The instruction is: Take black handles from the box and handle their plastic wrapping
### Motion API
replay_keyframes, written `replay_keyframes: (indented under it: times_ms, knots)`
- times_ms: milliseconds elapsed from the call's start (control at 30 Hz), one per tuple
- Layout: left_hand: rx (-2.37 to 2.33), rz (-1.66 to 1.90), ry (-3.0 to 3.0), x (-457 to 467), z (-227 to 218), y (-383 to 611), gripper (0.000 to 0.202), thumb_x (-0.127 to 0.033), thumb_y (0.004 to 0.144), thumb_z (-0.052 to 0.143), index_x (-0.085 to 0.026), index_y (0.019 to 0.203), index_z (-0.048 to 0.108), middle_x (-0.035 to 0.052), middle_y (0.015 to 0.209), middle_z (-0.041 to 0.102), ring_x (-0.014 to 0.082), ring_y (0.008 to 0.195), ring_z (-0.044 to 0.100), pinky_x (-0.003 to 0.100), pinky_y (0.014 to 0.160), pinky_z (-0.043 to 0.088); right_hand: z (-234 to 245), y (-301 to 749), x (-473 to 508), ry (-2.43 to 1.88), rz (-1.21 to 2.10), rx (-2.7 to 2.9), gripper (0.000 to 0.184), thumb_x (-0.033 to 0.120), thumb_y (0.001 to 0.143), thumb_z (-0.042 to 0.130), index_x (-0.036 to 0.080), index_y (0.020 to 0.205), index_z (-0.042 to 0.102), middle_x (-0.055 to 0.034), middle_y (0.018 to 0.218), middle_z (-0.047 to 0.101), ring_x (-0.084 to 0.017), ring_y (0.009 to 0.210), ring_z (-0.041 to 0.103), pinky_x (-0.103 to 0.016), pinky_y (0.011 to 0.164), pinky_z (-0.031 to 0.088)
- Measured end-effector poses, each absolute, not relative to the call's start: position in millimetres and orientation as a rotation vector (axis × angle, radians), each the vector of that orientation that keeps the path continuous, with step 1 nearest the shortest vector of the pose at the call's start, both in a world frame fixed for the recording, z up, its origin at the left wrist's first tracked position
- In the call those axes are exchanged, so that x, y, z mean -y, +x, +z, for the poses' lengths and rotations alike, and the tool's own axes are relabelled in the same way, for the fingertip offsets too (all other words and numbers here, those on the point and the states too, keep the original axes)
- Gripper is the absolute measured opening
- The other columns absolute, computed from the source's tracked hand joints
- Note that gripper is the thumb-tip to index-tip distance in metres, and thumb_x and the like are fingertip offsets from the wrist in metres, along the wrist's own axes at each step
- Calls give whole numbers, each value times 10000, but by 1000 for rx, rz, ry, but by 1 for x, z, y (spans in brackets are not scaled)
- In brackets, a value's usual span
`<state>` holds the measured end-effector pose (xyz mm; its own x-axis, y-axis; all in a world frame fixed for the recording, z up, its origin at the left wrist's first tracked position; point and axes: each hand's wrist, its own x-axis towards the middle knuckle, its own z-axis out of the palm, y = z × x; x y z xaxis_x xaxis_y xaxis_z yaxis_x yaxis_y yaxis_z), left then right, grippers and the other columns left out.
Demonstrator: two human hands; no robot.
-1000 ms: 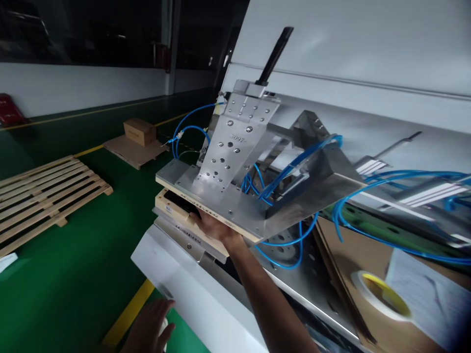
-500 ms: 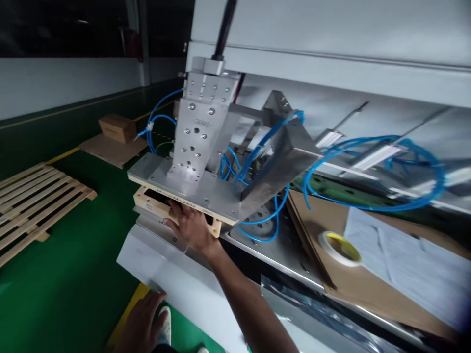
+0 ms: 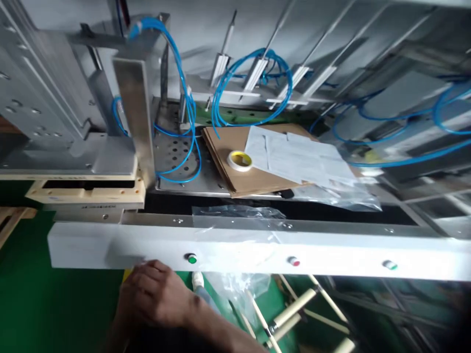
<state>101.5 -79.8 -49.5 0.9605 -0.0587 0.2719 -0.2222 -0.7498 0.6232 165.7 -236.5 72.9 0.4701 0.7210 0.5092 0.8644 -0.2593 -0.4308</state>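
Note:
My right hand is in front of the white machine beam, at the lower left of the view. Its fingers are curled in, and anything inside them is hidden. Close against it lies my left hand, dark and mostly covered, so its fingers cannot be made out. Above the hands, a cream-coloured slotted block rests on the machine's left end. Over that block is a metal plate with a cream-coloured underside, fixed to a bolted upright. Neither hand touches the block.
A roll of tape and papers lie on cardboard. Blue air hoses loop behind. Clear plastic film hangs over the beam near a green button and a red button. A roller frame stands below.
My right hand has left the slot of the cream-coloured block and come down beside my left hand. The view has swung right, bringing the beam's buttons and more hoses into sight.

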Motion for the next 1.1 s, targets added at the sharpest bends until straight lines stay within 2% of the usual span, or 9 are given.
replay_keyframes:
  times_ms: [100, 200, 300, 467, 533, 633, 800, 967, 1100]
  knots:
    - [493, 408, 2441, 121, -51, 97, 357, -344, 1056, 486, -246, 1319, 707, 85, 1291, 749, 254, 1213, 708, 418, 1040, 597, 53, 132, 315, -2170, -313, 924, 264, 201, 995, 510, 221, 1206, 669, -60, 883, 739, -208, 802, 696, -353, 696, 558]
    - [637, 571, 2608, 154, -53, 88, 451, -282, 1042, 561, -230, 1490, 577, 111, 1410, 689, 282, 1293, 663, 422, 1070, 545, 36, 118, 399, -2322, -548, 323, 212, 181, 980, 524, 236, 1072, 707, -28, 758, 684, -181, 661, 648, -317, 611, 528]
    - [573, 682, 2734, 174, -59, 79, 620, -335, 1039, 594, -238, 1623, 411, 139, 1447, 659, 332, 1270, 670, 467, 1029, 535, 20, 113, 496, -2365, -792, -258, 208, 273, 992, 525, 207, 1034, 718, -68, 852, 699, -198, 731, 664, -352, 703, 568]
    - [391, 738, 2750, 194, -65, 66, 710, -339, 1041, 582, -276, 1683, 284, 165, 1526, 583, 389, 1306, 637, 539, 1023, 546, -2, 105, 669, -2274, -1005, -960, 460, 372, 944, 477, 74, 1237, 669, -203, 1059, 669, -308, 966, 653, -498, 903, 549]
    - [327, 735, 2737, 201, -64, 60, 719, -349, 1038, 589, -284, 1683, 281, 171, 1562, 545, 415, 1342, 604, 577, 1036, 542, -9, 107, 725, -2243, -1018, -1113, 563, 363, 913, 449, 22, 1325, 625, -257, 1144, 654, -357, 1103, 618, -551, 1000, 501]
    - [249, 743, 2730, 207, -65, 55, 724, -354, 1027, 613, -282, 1676, 302, 182, 1573, 527, 435, 1354, 588, 616, 1050, 535, -18, 112, 780, -2252, -1001, -1167, 634, 364, 898, 420, 5, 1388, 600, -293, 1268, 638, -373, 1220, 575, -544, 1060, 467]
    - [220, 868, 2791, 221, -71, 59, 708, -313, 1036, 598, -262, 1675, 298, 194, 1521, 574, 415, 1304, 628, 568, 1013, 556, -28, 120, 804, -2300, -1002, -1121, 657, 394, 866, 443, 2, 1352, 647, -302, 1227, 680, -403, 1172, 606, -573, 1032, 475]
    - [59, 985, 2889, 241, -71, 68, 563, -312, 1033, 615, -158, 1557, 475, 204, 1427, 641, 356, 1224, 674, 468, 1017, 539, -26, 127, 805, -2311, -1053, -1081, 642, 362, 872, 437, -8, 1345, 666, -366, 1209, 666, -481, 1181, 616, -670, 1022, 428]
    - [-91, 886, 2755, 247, -55, 71, 461, -372, 1066, 533, -141, 1465, 548, 187, 1393, 661, 333, 1286, 634, 464, 1083, 510, -17, 126, 789, -2317, -1113, -1023, 644, 416, 908, 454, 46, 1402, 638, -409, 1200, 635, -540, 1179, 593, -744, 907, 416]
